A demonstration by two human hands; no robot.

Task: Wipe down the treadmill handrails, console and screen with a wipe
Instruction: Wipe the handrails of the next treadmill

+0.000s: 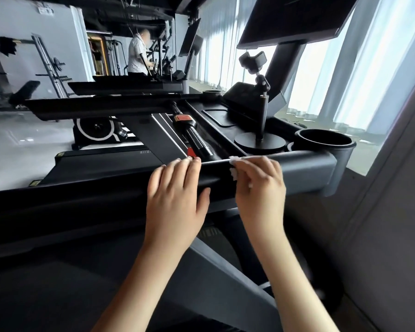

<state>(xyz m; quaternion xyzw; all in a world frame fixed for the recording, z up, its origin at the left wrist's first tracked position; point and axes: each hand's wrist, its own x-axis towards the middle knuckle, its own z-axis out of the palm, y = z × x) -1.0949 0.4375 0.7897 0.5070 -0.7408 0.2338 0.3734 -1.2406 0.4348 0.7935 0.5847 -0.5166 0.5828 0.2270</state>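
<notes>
Fingers (261, 164), right hand (261, 188): clenched on crumpled white wipe (234, 173), round black handrail (218, 171) beneath them; I'd drag slowly, left hand (175, 190) bracing flat.

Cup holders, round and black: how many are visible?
2. One round black cup holder sits just beyond the right hand; the second sits farther back, upper centre. Others may be hidden.
</notes>
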